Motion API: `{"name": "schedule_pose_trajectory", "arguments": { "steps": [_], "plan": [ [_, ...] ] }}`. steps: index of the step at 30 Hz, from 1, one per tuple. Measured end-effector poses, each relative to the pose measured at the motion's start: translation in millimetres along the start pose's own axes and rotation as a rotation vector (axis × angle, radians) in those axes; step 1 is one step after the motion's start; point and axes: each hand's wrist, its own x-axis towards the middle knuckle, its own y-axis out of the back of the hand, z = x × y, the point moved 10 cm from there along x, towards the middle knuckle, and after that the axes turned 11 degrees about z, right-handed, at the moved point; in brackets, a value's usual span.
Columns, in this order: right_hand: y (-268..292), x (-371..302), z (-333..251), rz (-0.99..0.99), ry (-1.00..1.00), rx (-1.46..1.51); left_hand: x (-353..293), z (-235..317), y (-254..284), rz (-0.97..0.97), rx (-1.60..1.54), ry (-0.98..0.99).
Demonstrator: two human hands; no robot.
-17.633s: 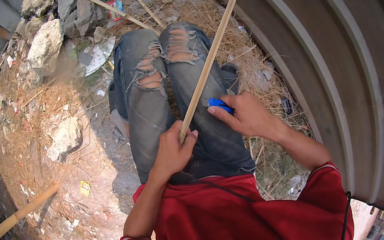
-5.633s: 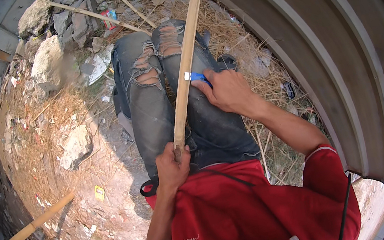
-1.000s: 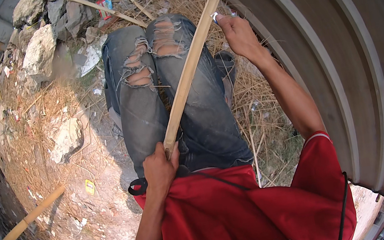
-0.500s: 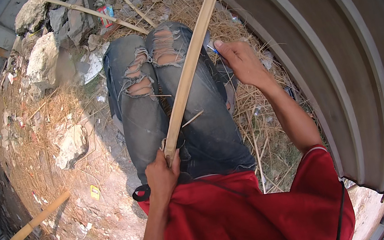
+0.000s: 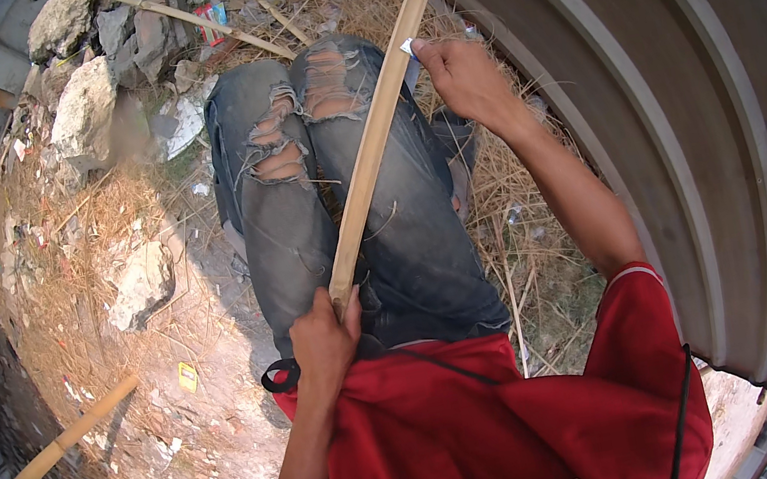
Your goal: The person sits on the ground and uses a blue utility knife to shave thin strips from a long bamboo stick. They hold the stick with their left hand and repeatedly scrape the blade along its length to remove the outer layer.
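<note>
A long, pale split-bamboo strip (image 5: 379, 123) slants up and away over my lap, its far end beyond the top of the view. My left hand (image 5: 323, 339) is closed round the strip's near end, close to my waist. Pinched in my right hand (image 5: 467, 73) is a small blue-and-silver piece (image 5: 407, 48), perhaps a blade. It meets or overlaps the strip's right edge, above my right knee; most of it is hidden by the fingers. Thin slivers lie on my torn jeans (image 5: 288, 245).
A ribbed metal wall (image 5: 624, 98) curves along my right side. Rocks (image 5: 84, 117) are piled ahead on the left, with another stone (image 5: 143, 285) nearer. A bamboo pole (image 5: 72, 442) juts in at lower left. Dry straw (image 5: 532, 245) and litter cover the ground.
My right hand has moved up and slightly left, bringing the small piece from beside the strip to its edge. A straight sliver is gone from my right thigh. The left hand keeps its grip.
</note>
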Motion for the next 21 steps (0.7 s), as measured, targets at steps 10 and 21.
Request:
{"name": "schedule_pose_trajectory", "arguments": {
  "steps": [10,21],
  "plan": [
    [-40,-105,-43,-0.138,0.082,0.079,5,5,1,0.034,-0.085,-0.004],
    [3,-46,-21,0.165,0.02,0.097,7,10,1,0.004,-0.021,-0.011]
  ]
}}
